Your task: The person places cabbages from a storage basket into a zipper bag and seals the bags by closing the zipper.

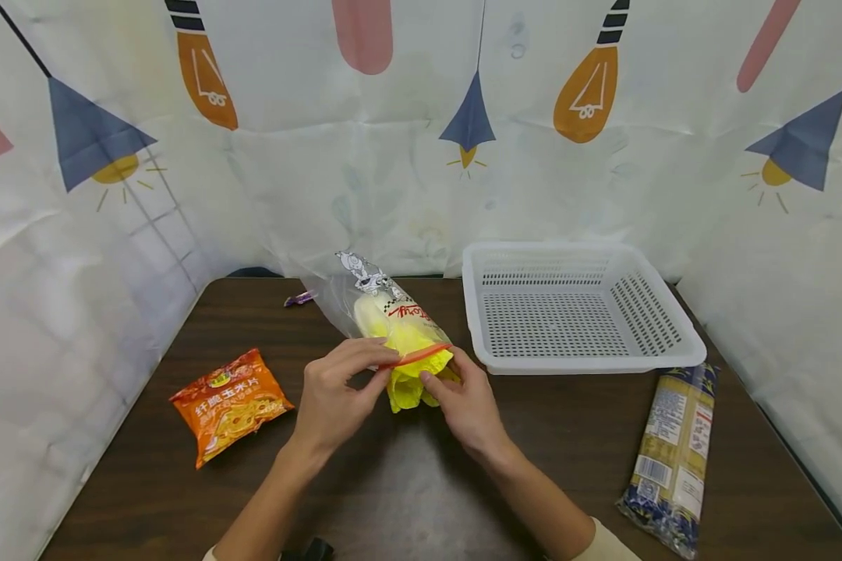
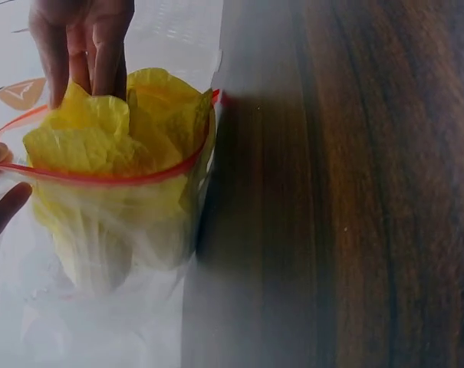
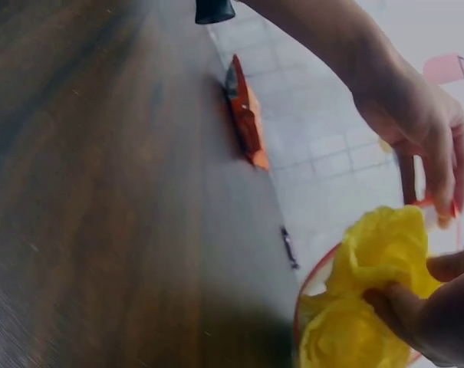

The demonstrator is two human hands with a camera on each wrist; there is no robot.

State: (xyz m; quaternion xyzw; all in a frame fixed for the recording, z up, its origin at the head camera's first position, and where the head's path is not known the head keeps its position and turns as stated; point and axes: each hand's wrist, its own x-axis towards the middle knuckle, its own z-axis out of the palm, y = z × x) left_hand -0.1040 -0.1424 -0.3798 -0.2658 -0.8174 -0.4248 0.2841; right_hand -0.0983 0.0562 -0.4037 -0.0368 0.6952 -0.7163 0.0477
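Note:
A clear zip bag (image 1: 407, 300) with a red zip rim lies mouth toward me in the head view. Inside are napa cabbages (image 1: 407, 383) with white stems, and their yellow leaves stick out of the mouth. My left hand (image 1: 337, 397) pinches the red rim at the left side, as the right wrist view also shows. My right hand (image 1: 473, 409) is at the mouth's right side, with thumb and fingers gripping the yellow leaves (image 3: 385, 257). The left wrist view shows the rim (image 2: 113, 180) spread around the leaves.
A white perforated basket (image 1: 582, 365) stands at the back right. Below it lies a pack of noodles (image 1: 670, 460), and an orange snack bag (image 1: 235, 405) lies on the left. A small purple wrapper (image 1: 298, 298) is behind the zip bag. A black object (image 1: 316, 550) shows at the front edge.

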